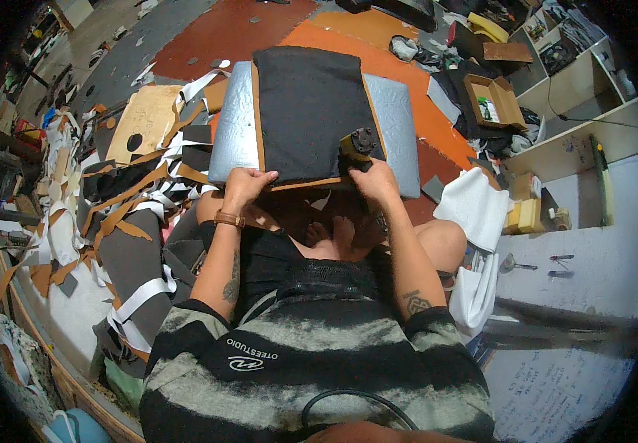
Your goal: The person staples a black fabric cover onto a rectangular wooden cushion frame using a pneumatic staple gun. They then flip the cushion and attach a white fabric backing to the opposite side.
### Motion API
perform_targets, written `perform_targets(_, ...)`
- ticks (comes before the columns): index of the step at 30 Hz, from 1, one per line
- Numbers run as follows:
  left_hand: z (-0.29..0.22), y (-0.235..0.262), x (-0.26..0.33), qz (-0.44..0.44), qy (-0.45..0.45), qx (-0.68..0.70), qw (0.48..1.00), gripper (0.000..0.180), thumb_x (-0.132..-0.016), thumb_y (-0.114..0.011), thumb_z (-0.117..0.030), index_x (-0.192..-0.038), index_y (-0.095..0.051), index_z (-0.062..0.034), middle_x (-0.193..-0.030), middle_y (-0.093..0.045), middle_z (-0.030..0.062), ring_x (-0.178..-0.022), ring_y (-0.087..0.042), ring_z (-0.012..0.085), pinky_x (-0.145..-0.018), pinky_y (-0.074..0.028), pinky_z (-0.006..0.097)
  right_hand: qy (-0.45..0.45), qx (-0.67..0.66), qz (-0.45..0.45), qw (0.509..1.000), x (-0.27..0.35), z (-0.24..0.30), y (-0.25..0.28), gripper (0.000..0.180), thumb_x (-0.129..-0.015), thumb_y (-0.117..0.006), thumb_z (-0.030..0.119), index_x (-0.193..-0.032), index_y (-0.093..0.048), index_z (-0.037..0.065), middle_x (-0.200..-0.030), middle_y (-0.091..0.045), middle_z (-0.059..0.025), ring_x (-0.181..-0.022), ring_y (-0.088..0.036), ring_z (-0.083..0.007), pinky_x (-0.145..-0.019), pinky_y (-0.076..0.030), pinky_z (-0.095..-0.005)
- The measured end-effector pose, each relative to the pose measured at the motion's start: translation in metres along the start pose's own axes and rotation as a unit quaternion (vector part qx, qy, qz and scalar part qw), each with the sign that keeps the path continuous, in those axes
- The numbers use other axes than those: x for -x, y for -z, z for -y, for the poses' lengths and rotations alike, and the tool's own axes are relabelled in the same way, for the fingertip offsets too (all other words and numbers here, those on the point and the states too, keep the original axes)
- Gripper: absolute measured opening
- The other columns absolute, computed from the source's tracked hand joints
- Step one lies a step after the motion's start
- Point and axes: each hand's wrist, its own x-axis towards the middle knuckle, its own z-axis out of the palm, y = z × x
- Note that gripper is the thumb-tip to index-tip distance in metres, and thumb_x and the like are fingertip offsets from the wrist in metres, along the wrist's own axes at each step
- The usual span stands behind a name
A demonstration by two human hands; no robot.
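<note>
The light over my lap is dim and warm, with soft shadows. The fisheye bends straight edges outward, and the corners go black and blurry.

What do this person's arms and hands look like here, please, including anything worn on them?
Both forearms are bare and tattooed. The left hand has a brown strap round its wrist. The right hand wears nothing visible. Short striped black and pale sleeves end above the elbows.

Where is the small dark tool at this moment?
In the head view, the small dark tool is in the right hand, at the near right corner of the black panel.
</note>
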Motion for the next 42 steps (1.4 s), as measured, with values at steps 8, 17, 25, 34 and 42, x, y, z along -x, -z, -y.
perform_targets(8,-0.008,0.001,-0.001,0.047,0.019,0.015,0.999,0.042,-0.088,-0.084,-0.037,-0.079,-0.078,0.0035,-0.065,-0.069,0.0077,-0.06,-0.06,0.0146,-0.06,-0.049,0.034,-0.001,0.011,0.0,1.0,0.0,0.0,0.002,0.048,-0.087,-0.074,0.041,-0.126,-0.074,0.014,-0.12,-0.075,-0.0182,-0.116,-0.069,-0.0377,-0.098,-0.054,-0.0465)
perform_targets(17,0.006,0.001,-0.01,0.064,0.011,-0.024,0.998,0.051,-0.088,-0.083,-0.045,-0.071,-0.074,0.0028,-0.062,-0.066,0.0069,-0.054,-0.058,0.0146,-0.053,-0.048,0.034,0.017,0.028,0.007,0.999,-0.007,-0.008,-0.003,0.051,-0.088,-0.075,0.042,-0.13,-0.071,0.015,-0.123,-0.074,-0.0182,-0.117,-0.069,-0.0372,-0.098,-0.054,-0.047)
perform_targets(25,-0.008,0.008,-0.014,0.13,0.031,-0.029,0.991,0.053,-0.088,-0.083,-0.044,-0.064,-0.069,0.0007,-0.061,-0.067,0.0106,-0.051,-0.064,0.016,-0.048,-0.05,0.035,0.02,-0.016,-0.006,1.0,-0.01,-0.015,-0.005,0.045,-0.087,-0.075,0.034,-0.124,-0.073,0.008,-0.114,-0.076,-0.0196,-0.109,-0.071,-0.0371,-0.094,-0.055,-0.0436)
perform_targets(34,-0.002,0.002,-0.002,0.099,0.012,0.033,0.994,0.04,-0.089,-0.086,-0.03,-0.088,-0.059,-0.0001,-0.071,-0.07,0.011,-0.057,-0.07,0.0186,-0.048,-0.055,0.036,0.091,-0.021,-0.01,0.996,-0.013,-0.026,-0.007,0.044,-0.087,-0.077,0.03,-0.123,-0.073,0.005,-0.104,-0.078,-0.0163,-0.095,-0.073,-0.0295,-0.086,-0.055,-0.0409)
perform_targets(42,0.035,-0.03,0.004,0.082,-0.019,0.36,0.929,0.043,-0.099,-0.071,-0.007,-0.13,-0.042,0.0006,-0.09,-0.074,0.0175,-0.071,-0.074,0.0205,-0.056,-0.059,0.032,0.077,-0.032,0.115,0.99,0.018,0.023,0.029,0.033,-0.087,-0.078,0.026,-0.108,-0.075,0.001,-0.076,-0.066,-0.0042,-0.067,-0.059,-0.0151,-0.063,-0.047,-0.0336)
